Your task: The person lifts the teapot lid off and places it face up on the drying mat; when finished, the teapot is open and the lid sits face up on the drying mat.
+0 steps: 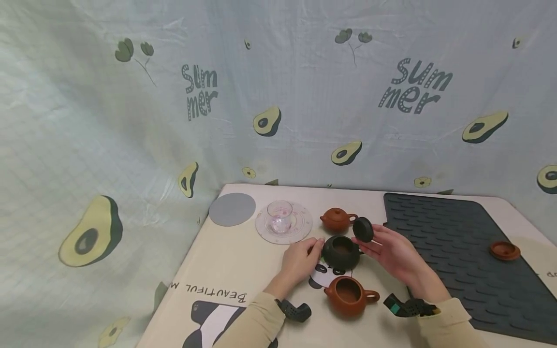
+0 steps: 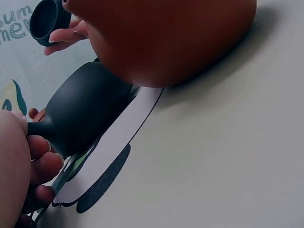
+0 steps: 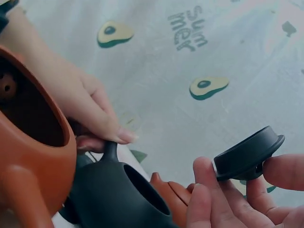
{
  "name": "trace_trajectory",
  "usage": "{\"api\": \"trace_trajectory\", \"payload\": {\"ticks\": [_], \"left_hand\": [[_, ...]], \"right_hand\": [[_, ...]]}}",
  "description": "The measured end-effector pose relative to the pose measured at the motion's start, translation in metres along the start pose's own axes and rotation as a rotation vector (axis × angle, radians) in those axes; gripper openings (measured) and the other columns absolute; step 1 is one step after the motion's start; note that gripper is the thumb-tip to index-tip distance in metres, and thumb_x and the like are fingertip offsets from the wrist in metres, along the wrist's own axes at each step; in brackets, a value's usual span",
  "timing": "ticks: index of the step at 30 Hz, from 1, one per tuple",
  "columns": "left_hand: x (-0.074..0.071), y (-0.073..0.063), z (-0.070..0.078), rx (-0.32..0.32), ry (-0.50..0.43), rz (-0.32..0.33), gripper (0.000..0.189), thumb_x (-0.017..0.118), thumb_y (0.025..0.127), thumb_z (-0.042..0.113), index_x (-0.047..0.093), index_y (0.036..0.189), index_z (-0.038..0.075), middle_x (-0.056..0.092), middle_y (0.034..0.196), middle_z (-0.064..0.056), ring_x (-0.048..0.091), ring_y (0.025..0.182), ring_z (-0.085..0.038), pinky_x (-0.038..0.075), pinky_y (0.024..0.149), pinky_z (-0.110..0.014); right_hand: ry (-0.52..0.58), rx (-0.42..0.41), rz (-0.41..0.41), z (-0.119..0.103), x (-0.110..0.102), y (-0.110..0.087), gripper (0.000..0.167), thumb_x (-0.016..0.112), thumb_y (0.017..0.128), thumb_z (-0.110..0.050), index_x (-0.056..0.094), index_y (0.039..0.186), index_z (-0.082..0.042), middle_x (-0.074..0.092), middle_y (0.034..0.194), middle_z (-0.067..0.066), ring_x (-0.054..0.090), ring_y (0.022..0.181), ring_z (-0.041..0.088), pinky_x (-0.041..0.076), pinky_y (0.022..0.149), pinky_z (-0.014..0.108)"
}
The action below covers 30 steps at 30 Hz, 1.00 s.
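Note:
A dark teapot [image 1: 341, 263] stands lidless on the table with its opening facing up. Its short spout [image 2: 40, 128] is pinched between the thumb and fingers of my left hand [image 1: 299, 261]. My right hand [image 1: 398, 253] holds the teapot's round black lid [image 1: 363, 229] just above and right of the opening. In the right wrist view, the lid [image 3: 249, 151] is tipped, its inner rim turned upward, between thumb and fingers. Close in front sits an open red-brown clay teapot [image 1: 348, 305], handle to the right. Behind the dark one is a smaller lidded clay teapot [image 1: 336, 220].
A dark ridged mat [image 1: 439, 241] covers the table's right side, with a clay lid [image 1: 505, 250] lying on it. At the back left, a clear glass cup [image 1: 279, 217] stands on a patterned round coaster [image 1: 263, 227] beside a grey disc [image 1: 232, 209]. Printed curtain [image 1: 304, 96] hangs behind.

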<state>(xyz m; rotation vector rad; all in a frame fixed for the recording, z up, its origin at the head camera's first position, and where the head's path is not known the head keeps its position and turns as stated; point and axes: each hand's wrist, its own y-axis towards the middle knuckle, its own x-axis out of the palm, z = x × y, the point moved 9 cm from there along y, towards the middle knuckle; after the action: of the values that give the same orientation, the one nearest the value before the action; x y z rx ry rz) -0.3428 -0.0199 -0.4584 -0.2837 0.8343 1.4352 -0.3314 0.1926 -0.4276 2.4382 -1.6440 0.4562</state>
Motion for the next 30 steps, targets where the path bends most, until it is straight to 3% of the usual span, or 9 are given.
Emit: {"api": "trace_trajectory", "payload": {"ticks": [4, 15, 30], "left_hand": [[0.001, 0.000, 0.001, 0.000, 0.000, 0.007, 0.044, 0.047, 0.107, 0.047, 0.057, 0.072, 0.023, 0.048, 0.062, 0.012, 0.046, 0.060, -0.007, 0.034, 0.057, -0.026], [0.000, 0.001, 0.003, -0.013, 0.011, 0.005, 0.043, 0.048, 0.108, 0.046, 0.058, 0.073, 0.023, 0.049, 0.063, 0.012, 0.047, 0.061, -0.007, 0.035, 0.058, -0.026], [0.003, 0.006, 0.006, -0.034, 0.002, 0.013, 0.043, 0.048, 0.107, 0.046, 0.058, 0.073, 0.023, 0.050, 0.063, 0.011, 0.046, 0.061, -0.007, 0.035, 0.058, -0.027]], "right_hand": [[0.084, 0.003, -0.011, 0.003, -0.001, -0.002, 0.024, 0.045, 0.111, -0.014, 0.066, 0.121, -0.017, 0.068, 0.125, 0.000, 0.067, 0.116, 0.021, 0.048, 0.101, 0.035], [0.171, -0.005, -0.043, 0.002, -0.007, -0.007, 0.023, 0.041, 0.112, -0.013, 0.060, 0.125, -0.016, 0.068, 0.126, 0.001, 0.066, 0.118, 0.022, 0.048, 0.101, 0.033], [0.345, -0.044, -0.095, 0.005, -0.021, 0.000, 0.030, 0.032, 0.112, -0.008, 0.057, 0.124, -0.022, 0.064, 0.130, 0.004, 0.064, 0.118, 0.029, 0.048, 0.098, 0.035]]}}
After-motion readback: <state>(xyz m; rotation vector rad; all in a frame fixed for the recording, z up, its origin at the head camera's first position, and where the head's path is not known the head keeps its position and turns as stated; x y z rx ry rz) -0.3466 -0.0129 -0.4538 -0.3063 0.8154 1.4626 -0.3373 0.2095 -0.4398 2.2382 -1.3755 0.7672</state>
